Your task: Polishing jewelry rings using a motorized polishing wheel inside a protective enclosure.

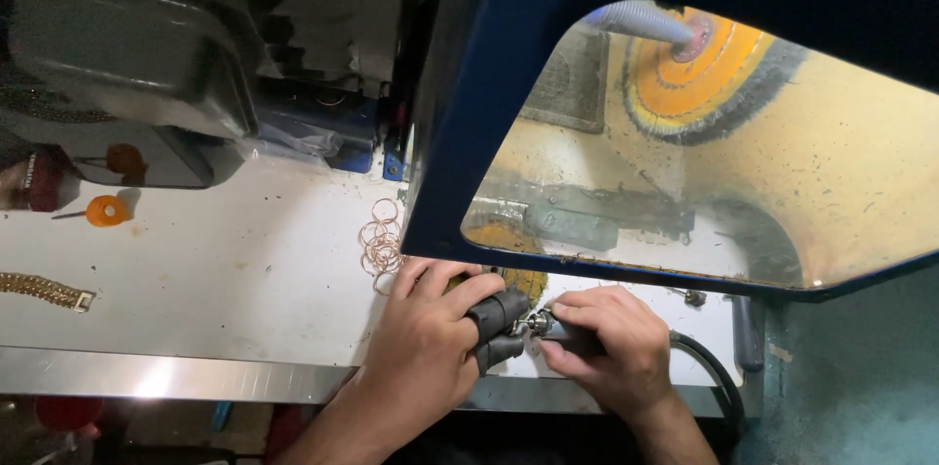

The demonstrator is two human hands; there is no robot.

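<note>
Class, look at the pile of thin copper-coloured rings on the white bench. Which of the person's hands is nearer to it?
Left. The left hand lies just below and right of the rings, almost touching them. The right hand is farther right, beyond the left hand, holding a small tool.

Dark rotary handpiece point(562, 328) with metal tip, lower centre of frame, lying level, tip against dark finger guards point(497, 323).

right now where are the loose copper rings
In the head view the loose copper rings lie in a small heap on the white bench top, left of centre, just above the left hand and beside the lower left corner of the blue hood.
</note>
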